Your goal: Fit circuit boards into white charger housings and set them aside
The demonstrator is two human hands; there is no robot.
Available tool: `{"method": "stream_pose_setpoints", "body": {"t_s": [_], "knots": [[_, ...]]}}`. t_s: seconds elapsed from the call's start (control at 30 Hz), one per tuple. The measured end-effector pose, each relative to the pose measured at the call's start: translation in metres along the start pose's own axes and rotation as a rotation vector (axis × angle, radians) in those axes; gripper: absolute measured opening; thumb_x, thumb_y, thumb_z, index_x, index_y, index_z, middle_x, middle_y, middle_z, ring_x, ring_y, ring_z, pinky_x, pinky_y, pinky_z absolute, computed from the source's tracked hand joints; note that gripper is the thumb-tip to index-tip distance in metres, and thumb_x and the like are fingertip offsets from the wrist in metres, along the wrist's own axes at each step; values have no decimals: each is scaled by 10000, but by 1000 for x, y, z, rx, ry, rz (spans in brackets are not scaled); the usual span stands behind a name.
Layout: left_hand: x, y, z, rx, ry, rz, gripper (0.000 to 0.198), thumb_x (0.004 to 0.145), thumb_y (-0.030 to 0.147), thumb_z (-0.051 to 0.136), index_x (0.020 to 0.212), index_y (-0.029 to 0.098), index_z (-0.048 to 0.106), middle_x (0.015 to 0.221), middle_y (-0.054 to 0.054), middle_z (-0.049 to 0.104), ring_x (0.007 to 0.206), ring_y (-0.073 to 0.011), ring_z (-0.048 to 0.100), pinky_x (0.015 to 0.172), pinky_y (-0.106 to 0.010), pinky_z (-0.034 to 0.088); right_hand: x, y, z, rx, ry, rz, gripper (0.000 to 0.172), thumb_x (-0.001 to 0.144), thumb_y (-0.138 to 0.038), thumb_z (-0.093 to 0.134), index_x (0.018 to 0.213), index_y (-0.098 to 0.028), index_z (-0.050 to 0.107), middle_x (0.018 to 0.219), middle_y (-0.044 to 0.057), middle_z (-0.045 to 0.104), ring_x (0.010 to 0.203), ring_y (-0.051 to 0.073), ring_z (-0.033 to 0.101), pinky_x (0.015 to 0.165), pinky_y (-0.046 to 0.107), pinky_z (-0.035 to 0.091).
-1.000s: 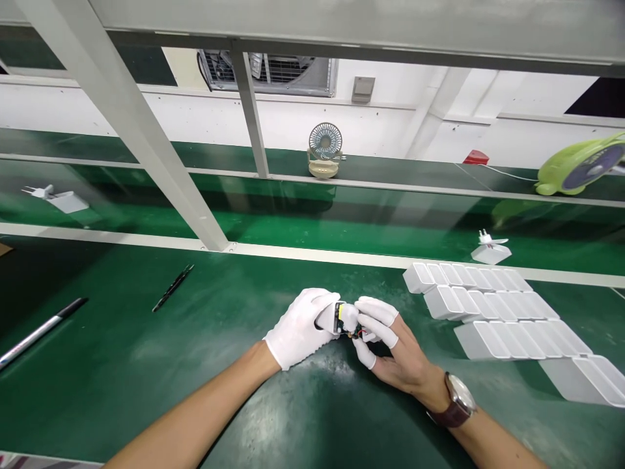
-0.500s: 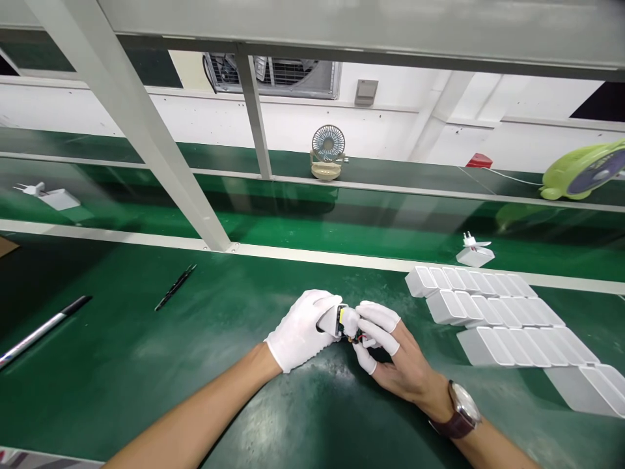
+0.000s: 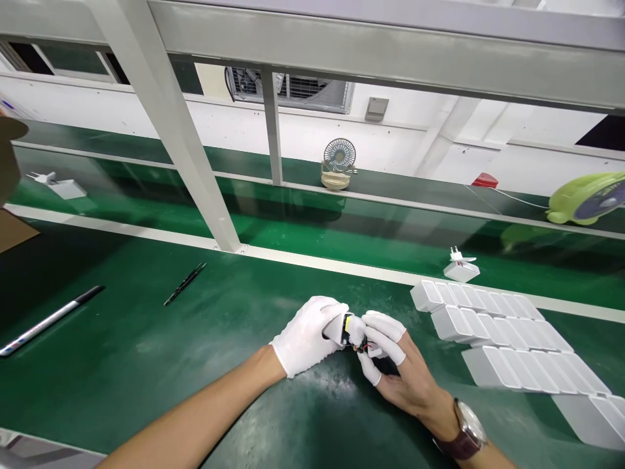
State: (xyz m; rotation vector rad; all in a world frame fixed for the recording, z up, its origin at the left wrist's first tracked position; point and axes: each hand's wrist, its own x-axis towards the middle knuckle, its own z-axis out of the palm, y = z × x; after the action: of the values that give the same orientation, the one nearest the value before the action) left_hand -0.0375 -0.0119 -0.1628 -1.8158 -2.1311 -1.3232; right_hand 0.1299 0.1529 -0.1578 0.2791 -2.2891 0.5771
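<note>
My left hand (image 3: 311, 335), in a white glove, is closed around a white plastic housing (image 3: 334, 329). From the housing's right end stick out black and yellow parts, a white rounded piece (image 3: 356, 329) and small coloured wires. White finger cots cover the fingertips of my right hand (image 3: 393, 352). Its fingers are closed on the white rounded piece and the wires, though the exact contact is partly hidden. Both hands meet just above the green tabletop (image 3: 273, 417).
Rows of white plastic housings (image 3: 502, 326) stand at the right. A black pen-like tool (image 3: 185, 284) and a silver-and-black marker (image 3: 53, 319) lie at the left. Behind are a white plug adapter (image 3: 461, 268), a small fan (image 3: 338, 163) and a slanted metal post (image 3: 180, 137).
The view has shifted, so the bench and its objects appear slightly lower. More cardboard shows at the left edge. Both hands keep nearly the same hold on the parts.
</note>
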Motion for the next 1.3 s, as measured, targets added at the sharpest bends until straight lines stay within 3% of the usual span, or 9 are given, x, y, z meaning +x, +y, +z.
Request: {"method": "stream_pose_setpoints", "body": {"t_s": [0.37,0.57,0.9,1.03,1.17,1.3], "knots": [[0,1,0,-7,-35,-26,541,749,106,736,1243,220,547,1172,-98,637,1101,-259,591,948,-440,539,0,-1,-1,-27,-8,11,709,777,1,699,1431,-164,484,1312,158,595,1260,332,550,990,544,546],[2,4,-1,-2,-57,-36,475,758,116,735,1194,222,578,1154,-89,648,1095,-260,592,944,-430,537,-9,6,4,-13,-73,62,718,831,-36,668,1487,-167,408,1357,172,560,1307,338,508,1023,562,517],[-5,-1,2,-66,-102,-126,647,738,153,783,1310,268,502,1246,-81,589,1182,-256,559,990,-428,523,-11,6,7,28,-77,117,723,859,-83,667,1505,-215,369,1362,158,554,1298,321,521,1033,540,508],[-6,6,1,-89,-190,-239,776,673,283,858,1349,259,477,1268,-84,598,1144,-271,605,959,-433,544,-13,5,9,51,-66,176,682,867,-130,678,1481,-214,394,1307,157,585,1256,310,553,1003,511,525],[-5,11,-2,-56,-205,-226,600,764,361,787,1304,255,547,1231,-66,654,1129,-261,627,993,-428,518,-14,5,6,92,-43,287,612,871,-210,698,1427,-215,444,1228,131,632,1130,274,635,941,440,568],[1,11,-9,61,-127,-237,354,821,282,708,1171,264,657,1065,-53,687,1024,-248,623,925,-420,521,-12,2,2,149,-45,371,601,876,-287,710,1415,-220,452,1206,109,651,1056,244,677,921,392,590]]}}
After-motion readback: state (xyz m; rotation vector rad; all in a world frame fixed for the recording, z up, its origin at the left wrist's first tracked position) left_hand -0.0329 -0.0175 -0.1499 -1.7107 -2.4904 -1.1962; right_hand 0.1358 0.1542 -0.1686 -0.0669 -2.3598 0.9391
